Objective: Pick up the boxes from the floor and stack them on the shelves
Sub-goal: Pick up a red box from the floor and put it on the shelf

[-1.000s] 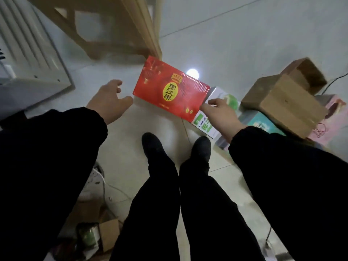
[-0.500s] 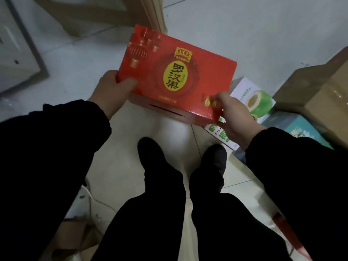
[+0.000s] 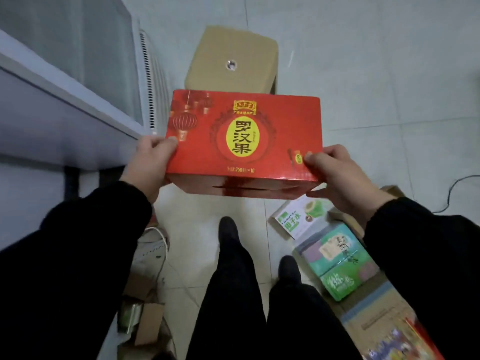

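Observation:
A red box (image 3: 244, 141) with a yellow oval label and lantern print is held flat in the air in front of me, above the tiled floor. My left hand (image 3: 149, 165) grips its left edge with the thumb on top. On the opposite edge, my right hand (image 3: 340, 175) holds the box the same way. Several more boxes lie on the floor at the right: a white and green one (image 3: 298, 219), a teal one (image 3: 337, 261) and a brown one with a colourful print (image 3: 384, 326).
A plain brown carton (image 3: 231, 61) stands on the floor just beyond the red box. A pale grey shelf or cabinet edge (image 3: 52, 105) runs along the left. Small cartons and a white cable (image 3: 153, 255) clutter the floor at lower left. My feet (image 3: 228, 229) stand below the box.
The red box, held by its right end only a second ago, is now gripped by both hands and raised. My view has turned toward the grey shelf and a brown carton.

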### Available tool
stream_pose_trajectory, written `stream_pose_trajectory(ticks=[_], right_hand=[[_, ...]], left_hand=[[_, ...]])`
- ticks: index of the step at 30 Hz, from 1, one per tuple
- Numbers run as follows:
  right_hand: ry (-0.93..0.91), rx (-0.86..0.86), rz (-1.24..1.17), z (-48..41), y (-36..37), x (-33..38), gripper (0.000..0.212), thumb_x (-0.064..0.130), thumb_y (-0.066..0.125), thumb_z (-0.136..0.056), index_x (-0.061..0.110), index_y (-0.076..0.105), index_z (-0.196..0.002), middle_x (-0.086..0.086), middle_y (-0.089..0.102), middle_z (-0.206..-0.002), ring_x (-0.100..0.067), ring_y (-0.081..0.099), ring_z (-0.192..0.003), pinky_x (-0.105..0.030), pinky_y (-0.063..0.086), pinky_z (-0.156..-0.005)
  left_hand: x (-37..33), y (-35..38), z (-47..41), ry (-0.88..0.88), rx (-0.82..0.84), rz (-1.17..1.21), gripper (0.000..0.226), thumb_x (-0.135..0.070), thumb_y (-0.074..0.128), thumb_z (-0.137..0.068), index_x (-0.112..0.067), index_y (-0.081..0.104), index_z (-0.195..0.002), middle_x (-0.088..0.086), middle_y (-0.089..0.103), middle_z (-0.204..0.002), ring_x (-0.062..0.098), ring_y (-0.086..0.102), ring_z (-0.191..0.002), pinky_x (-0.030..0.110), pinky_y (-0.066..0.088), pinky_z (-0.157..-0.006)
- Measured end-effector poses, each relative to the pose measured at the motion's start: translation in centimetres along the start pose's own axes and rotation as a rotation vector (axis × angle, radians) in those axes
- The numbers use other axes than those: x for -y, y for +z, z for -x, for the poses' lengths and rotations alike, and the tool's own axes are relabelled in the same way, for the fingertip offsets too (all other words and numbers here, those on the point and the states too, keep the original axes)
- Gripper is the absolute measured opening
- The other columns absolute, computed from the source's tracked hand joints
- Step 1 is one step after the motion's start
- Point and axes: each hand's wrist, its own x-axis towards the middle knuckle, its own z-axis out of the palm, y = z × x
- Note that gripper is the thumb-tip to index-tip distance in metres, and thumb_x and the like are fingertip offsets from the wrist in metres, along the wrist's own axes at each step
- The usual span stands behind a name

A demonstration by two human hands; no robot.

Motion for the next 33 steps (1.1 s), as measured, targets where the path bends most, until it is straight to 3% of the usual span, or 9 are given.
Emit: stream_pose_trajectory(ticks=[4,9,12,16,19,24,28,30,33], right_hand=[[-0.183,0.135,0.097,7.4,-0.6,5.9,0.052,0.045,0.077,-0.071,0.023,0.05,-0.11,0.004,0.064,-0.095,-0.01,0.064,-0.078,-0.053,0.059,-0.079],[-0.345,0.356,0.201,15.3,2.1,10.7,0.051,0.019,0.075,-0.09,0.028,0.054,-0.135,0.001,0.064,-0.112,-0.007,0.072,-0.078,-0.038,0.061,-0.068],[-0.438,0.457,0.238,19.6,5.5,12.4,0.054,0.025,0.079,-0.087,0.031,0.054,-0.134,0.002,0.064,-0.119,-0.013,0.074,-0.095,-0.039,0.061,-0.073],[-0.572,0.572,0.264,25.6,10.2,13.6,0.059,0.03,0.084,-0.08,0.024,0.055,-0.131,-0.005,0.068,-0.122,-0.012,0.074,-0.097,-0.032,0.06,-0.073],[-0.68,0.617,0.271,31.1,13.0,13.7,0.051,0.025,0.077,-0.089,0.024,0.051,-0.133,-0.001,0.07,-0.115,-0.008,0.073,-0.092,-0.023,0.058,-0.07],[-0.835,0.702,0.222,40.8,16.1,12.1,0.055,0.043,0.079,-0.079,0.039,0.05,-0.127,0.008,0.069,-0.122,-0.007,0.071,-0.102,-0.03,0.059,-0.081],[-0.934,0.811,0.149,49.1,18.7,9.5,0.08,0.059,0.083,-0.06,0.039,0.048,-0.13,0.015,0.071,-0.111,0.002,0.07,-0.097,-0.02,0.056,-0.072],[-0.967,0.857,0.194,52.6,20.3,7.8,0.094,0.08,0.083,-0.045,0.051,0.046,-0.127,0.023,0.071,-0.111,0.002,0.07,-0.096,-0.028,0.054,-0.079],[-0.998,0.965,0.255,57.6,22.8,4.8,0.078,0.085,0.079,-0.041,0.069,0.042,-0.108,0.032,0.069,-0.109,0.001,0.07,-0.096,-0.035,0.053,-0.082]], left_hand=[[-4.1,-5.1,11.1,0.116,-0.07,0.031,0.021,-0.041,0.066,-0.093,-0.025,0.066,-0.107,-0.003,0.074,-0.1,0.006,0.072,-0.08,0.022,0.058,-0.07],[-3.9,-11.3,23.3,0.202,-0.166,0.073,0.049,-0.065,0.075,-0.073,-0.039,0.069,-0.115,-0.001,0.076,-0.117,0.026,0.073,-0.106,0.053,0.056,-0.096],[-3.3,-14.1,30.2,0.286,-0.344,0.089,0.017,-0.052,0.071,-0.088,-0.05,0.066,-0.104,-0.023,0.076,-0.103,0.004,0.073,-0.095,0.034,0.059,-0.091],[-2.1,-18.1,38.9,0.326,-0.526,0.097,0.046,-0.059,0.071,-0.084,-0.043,0.061,-0.125,-0.015,0.074,-0.119,0.014,0.071,-0.109,0.045,0.054,-0.099],[-1.3,-20.0,45.7,0.383,-0.685,0.11,0.044,-0.049,0.07,-0.092,-0.038,0.056,-0.132,-0.017,0.072,-0.117,0.003,0.071,-0.101,0.031,0.058,-0.087],[1.0,-22.1,57.0,0.466,-0.849,0.191,0.04,-0.053,0.073,-0.087,-0.063,0.05,-0.119,-0.012,0.071,-0.099,0.012,0.064,-0.072,0.039,0.047,-0.048],[4.7,-23.9,66.3,0.525,-1.011,0.159,0.064,-0.056,0.075,-0.083,-0.056,0.042,-0.137,-0.021,0.071,-0.117,-0.001,0.07,-0.095,0.021,0.055,-0.073],[7.5,-24.9,70.5,0.52,-1.105,0.137,0.07,-0.045,0.076,-0.088,-0.045,0.039,-0.147,-0.03,0.068,-0.12,-0.006,0.065,-0.109,0.017,0.053,-0.086],[11.4,-26.2,76.3,0.514,-1.224,0.139,0.068,-0.027,0.073,-0.089,-0.032,0.04,-0.148,-0.043,0.063,-0.112,-0.015,0.062,-0.106,0.003,0.047,-0.081]])
